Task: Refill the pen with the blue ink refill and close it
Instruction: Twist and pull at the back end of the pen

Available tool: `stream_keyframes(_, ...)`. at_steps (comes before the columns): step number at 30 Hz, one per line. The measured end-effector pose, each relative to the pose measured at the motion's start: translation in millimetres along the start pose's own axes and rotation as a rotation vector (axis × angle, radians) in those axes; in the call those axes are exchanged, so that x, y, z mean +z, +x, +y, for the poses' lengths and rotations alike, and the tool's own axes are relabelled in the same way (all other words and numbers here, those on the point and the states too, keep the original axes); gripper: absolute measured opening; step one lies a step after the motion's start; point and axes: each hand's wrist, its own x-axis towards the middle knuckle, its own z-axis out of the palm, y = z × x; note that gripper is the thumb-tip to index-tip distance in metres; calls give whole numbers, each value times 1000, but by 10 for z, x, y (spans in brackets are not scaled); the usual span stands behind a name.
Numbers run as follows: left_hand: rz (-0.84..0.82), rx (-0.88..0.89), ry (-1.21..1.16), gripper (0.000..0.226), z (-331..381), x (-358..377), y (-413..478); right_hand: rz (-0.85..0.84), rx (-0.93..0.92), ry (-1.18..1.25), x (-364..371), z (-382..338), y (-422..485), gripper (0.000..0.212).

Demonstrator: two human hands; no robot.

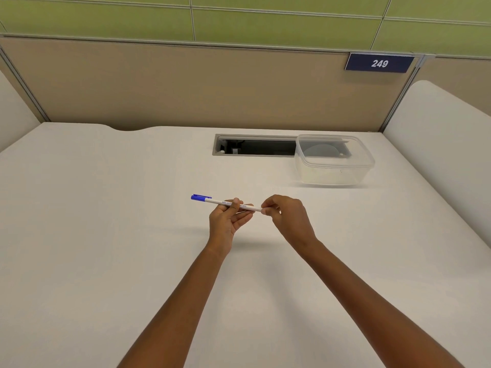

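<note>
A white pen [216,201] with a blue cap end and clip pointing left is held level above the middle of the desk. My left hand [227,221] grips its barrel from below, thumb on top over the printed text. My right hand [288,217] pinches the pen's right end between fingertips, and those fingers hide that end. No separate ink refill can be seen.
A clear plastic container [333,162] stands at the back right, partly over a dark cable slot [255,146] cut into the white desk [106,235]. A beige partition with a "249" sign [379,63] closes the far side.
</note>
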Motion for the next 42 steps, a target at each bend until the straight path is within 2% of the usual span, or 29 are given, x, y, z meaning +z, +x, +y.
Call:
stream_keyframes(7,14,0,21,15,-21,-38,-7,-112,73,40,-23,43,19,13)
stream_keyframes(20,18,-2,-20,14,31,-11,4,17,-147,-193,44,75,-86,13)
stream_keyframes(26,0,7,-12,15,32,-7,-4,-31,-37,-66,33,84,-51,20)
stream_keyframes(30,2,9,-8,15,40,-13,7,-128,149,171,13,56,-25,30)
stream_keyframes(32,4,6,-6,16,35,-19,7,-155,179,240,5,50,-13,34)
stream_keyframes(37,4,2,-15,15,27,-21,1,-110,77,91,33,63,-53,17)
stream_keyframes(42,15,-2,-20,14,28,-13,-3,-30,-62,-40,46,58,-66,12)
